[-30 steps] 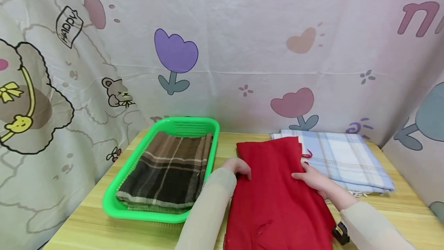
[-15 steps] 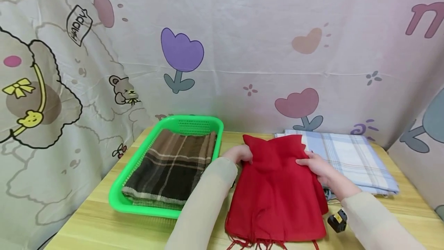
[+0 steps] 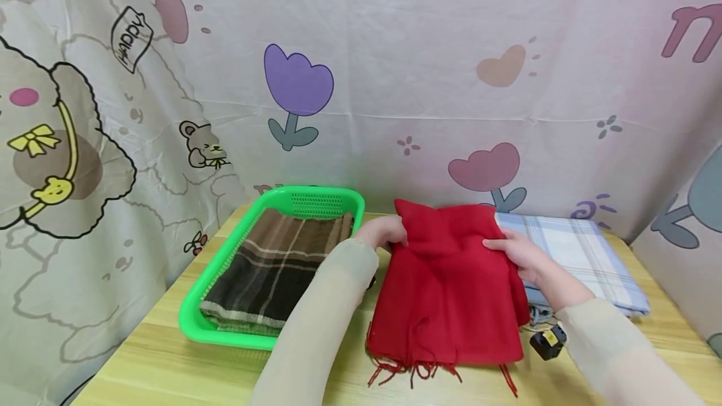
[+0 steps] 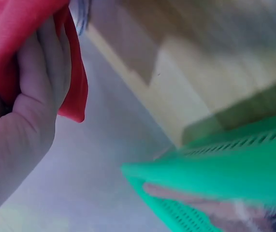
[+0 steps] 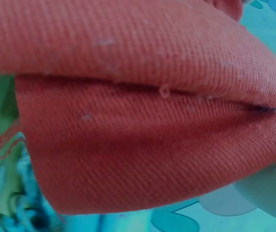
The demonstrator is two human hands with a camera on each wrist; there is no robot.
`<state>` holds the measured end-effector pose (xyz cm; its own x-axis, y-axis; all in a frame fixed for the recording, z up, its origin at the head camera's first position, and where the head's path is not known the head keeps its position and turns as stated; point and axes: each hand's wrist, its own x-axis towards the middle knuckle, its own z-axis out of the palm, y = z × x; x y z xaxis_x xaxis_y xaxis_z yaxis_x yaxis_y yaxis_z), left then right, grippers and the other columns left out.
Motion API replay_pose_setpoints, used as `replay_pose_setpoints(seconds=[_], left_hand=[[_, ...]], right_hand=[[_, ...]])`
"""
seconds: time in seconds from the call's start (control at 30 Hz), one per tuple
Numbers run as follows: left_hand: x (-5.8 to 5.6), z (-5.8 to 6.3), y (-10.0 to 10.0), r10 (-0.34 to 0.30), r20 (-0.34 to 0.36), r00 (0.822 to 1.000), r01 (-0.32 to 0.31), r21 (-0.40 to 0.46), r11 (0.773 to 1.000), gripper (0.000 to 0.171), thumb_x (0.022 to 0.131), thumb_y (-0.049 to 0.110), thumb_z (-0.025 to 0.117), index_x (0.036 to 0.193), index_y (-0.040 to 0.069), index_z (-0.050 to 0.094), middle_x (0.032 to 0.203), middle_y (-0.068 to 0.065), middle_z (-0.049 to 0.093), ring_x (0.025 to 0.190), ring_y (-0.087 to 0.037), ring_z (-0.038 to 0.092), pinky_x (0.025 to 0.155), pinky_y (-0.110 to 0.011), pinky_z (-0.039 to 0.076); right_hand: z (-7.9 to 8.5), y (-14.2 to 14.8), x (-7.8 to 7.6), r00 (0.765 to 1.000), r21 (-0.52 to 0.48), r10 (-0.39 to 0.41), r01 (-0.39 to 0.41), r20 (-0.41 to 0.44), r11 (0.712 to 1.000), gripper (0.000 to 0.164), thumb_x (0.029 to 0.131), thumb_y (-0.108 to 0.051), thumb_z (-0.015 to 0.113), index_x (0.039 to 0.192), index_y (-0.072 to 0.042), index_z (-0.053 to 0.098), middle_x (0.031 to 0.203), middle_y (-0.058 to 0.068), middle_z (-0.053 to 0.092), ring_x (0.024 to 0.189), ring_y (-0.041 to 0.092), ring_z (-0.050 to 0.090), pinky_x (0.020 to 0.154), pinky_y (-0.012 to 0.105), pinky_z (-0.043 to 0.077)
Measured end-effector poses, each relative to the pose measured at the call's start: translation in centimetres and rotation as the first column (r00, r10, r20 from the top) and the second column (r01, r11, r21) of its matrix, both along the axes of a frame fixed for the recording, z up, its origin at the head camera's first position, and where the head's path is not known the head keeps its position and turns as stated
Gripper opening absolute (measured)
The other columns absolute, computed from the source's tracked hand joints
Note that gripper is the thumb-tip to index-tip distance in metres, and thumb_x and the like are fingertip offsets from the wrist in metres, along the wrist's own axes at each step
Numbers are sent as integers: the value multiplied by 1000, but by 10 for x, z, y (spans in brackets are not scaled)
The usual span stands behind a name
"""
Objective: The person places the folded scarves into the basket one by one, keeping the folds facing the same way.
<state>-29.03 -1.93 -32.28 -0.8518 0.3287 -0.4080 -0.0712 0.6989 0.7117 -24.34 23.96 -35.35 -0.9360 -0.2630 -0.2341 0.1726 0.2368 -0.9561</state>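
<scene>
A folded red scarf (image 3: 451,293) with fringe along its near edge hangs between my two hands in the head view. My left hand (image 3: 386,230) grips its left edge; in the left wrist view the fingers (image 4: 41,63) are wrapped in the red cloth. My right hand (image 3: 521,255) pinches the right edge, thumb on the near face and the other fingers behind. Red layers of the scarf (image 5: 152,135) fill most of the right wrist view, with part of the right hand (image 5: 270,191) at the edge.
Left of the scarf stands a green plastic basket (image 3: 194,318) holding a folded brown and black plaid scarf (image 3: 265,268). A folded blue and white checked cloth (image 3: 581,262) lies at the right back of the wooden table (image 3: 169,368). A printed curtain (image 3: 366,80) hangs behind.
Both hands have raised the red scarf and carried it towards the back. Its fringed near edge has come into view. The head view has shifted slightly.
</scene>
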Motion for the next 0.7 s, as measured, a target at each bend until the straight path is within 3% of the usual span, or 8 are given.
replay_pose_setpoints(seconds=[0.1,0.37,0.57,0.7], left_hand=[[0,11,-4,-8,-18,1000,8,-4,1000,35,88,-1,54,121,-5,45,110,-13,52,87,-20,53,77,-32,52],[-4,28,-14,16,12,1000,-16,20,1000,41,89,1,54,128,-3,41,123,-16,50,104,-26,53,90,-39,50],[-4,48,-21,17,12,1000,-17,14,1000,53,90,2,53,139,0,32,135,-15,43,117,-28,47,95,-39,48],[-6,62,-27,18,11,1000,-18,18,1000,52,90,4,55,137,2,34,135,-14,43,120,-27,46,96,-38,47]], right_hand=[[9,-1,-2,1000,-1,11,-11,-16,1000,62,97,-23,47,144,5,18,91,-14,57,81,3,60,73,24,52],[29,-9,-6,1000,2,15,-15,-13,1000,61,97,-25,47,144,2,19,91,-14,57,82,3,60,74,23,52],[44,-15,-8,1000,-19,13,-14,-19,1000,65,97,-28,49,147,-1,17,93,-15,56,83,3,60,74,22,52],[56,-19,-8,1000,-25,12,-13,-21,1000,64,97,-30,48,146,-3,18,95,-15,56,84,3,60,76,22,52]])
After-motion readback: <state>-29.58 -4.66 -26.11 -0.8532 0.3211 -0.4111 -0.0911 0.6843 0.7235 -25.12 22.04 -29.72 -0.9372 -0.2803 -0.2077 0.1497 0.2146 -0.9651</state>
